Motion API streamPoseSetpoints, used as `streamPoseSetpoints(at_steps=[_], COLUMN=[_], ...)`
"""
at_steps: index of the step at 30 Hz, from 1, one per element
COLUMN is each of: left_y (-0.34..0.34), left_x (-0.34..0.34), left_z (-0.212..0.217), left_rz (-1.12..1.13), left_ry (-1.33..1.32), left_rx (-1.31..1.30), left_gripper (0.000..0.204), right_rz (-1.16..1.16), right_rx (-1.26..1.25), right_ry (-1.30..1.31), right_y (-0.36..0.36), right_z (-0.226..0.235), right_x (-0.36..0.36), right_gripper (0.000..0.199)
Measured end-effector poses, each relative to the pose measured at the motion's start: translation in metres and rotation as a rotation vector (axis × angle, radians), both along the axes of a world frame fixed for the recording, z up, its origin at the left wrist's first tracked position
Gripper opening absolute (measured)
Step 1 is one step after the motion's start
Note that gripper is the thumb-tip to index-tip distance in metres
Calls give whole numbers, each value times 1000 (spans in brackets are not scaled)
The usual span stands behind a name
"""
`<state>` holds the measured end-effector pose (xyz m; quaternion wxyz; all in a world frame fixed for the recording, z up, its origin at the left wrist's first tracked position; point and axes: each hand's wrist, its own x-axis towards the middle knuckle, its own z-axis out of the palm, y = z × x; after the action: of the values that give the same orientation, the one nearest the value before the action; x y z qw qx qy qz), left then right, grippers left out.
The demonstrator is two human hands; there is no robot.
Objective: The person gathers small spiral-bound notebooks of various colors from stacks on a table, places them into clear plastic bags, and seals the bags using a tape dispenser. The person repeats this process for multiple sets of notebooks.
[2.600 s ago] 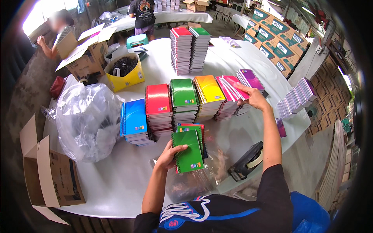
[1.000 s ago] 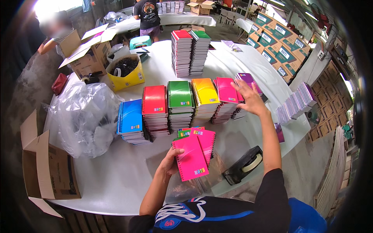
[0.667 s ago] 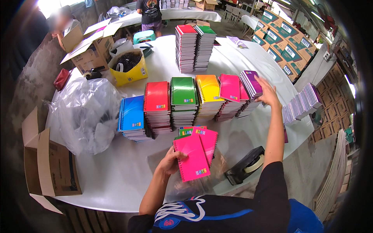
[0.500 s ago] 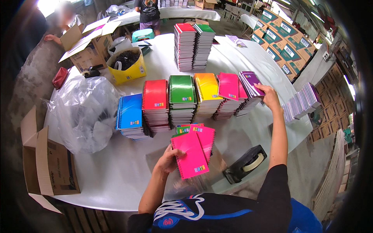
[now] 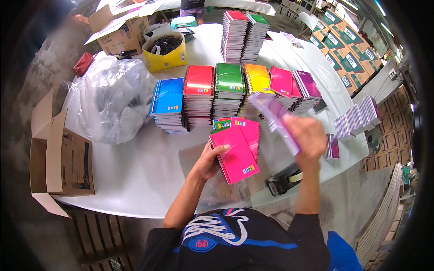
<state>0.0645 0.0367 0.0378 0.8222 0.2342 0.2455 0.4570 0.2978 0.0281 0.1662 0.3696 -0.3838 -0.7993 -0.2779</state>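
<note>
The left hand (image 5: pixel 208 160) grasps fanned spiral notebooks (image 5: pixel 235 153), with pink covers uppermost, at the near side of the white table (image 5: pixel 131 180). The right hand (image 5: pixel 306 137), which is blurred, grips a purple notebook (image 5: pixel 274 118) in the air, between the yellow notebook stack (image 5: pixel 257 77) and the tape dispenser (image 5: pixel 281 180).

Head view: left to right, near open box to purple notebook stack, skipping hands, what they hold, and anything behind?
Cardboard box → clear plastic bag → blue stack → red stack → green stack → yellow stack → pink stack → purple stack.
</note>
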Motion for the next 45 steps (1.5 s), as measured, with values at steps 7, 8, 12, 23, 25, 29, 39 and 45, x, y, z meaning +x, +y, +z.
streamPoseSetpoints(at_steps=[7, 8, 12, 23, 25, 29, 39, 45], left_y=[-30, -33, -49, -81, -89, -106, -108, -86], left_x=[-27, -35, -48, -46, -44, -39, -53, -29], left_z=[-25, -28, -26, -34, -34, -10, -30, -22], left_rz=[43, 3, -65, -367, -419, -372, -168, 452], left_ry=[-45, -90, -6, -193, -193, -98, -206, 979], left_rx=[64, 30, -27, -107, -103, -70, -472, 112], left_gripper=[76, 80, 93, 86, 82, 74, 45, 63], right_rz=[261, 334, 770, 1596, 1484, 1005, 495, 642], right_rx=[-88, -85, -319, -1445, -1511, -1400, -525, -725], right_ry=[5, 37, 392, 141, -209, -193, -169, 539], right_y=[-54, -53, -32, 8, 17, 14, -101, -84], right_z=[-39, -43, -48, -28, -25, -29, -142, -137], right_x=[-49, -47, -43, -70, -77, -70, -57, -60], right_gripper=[31, 31, 20, 14, 20, 48, 68, 60])
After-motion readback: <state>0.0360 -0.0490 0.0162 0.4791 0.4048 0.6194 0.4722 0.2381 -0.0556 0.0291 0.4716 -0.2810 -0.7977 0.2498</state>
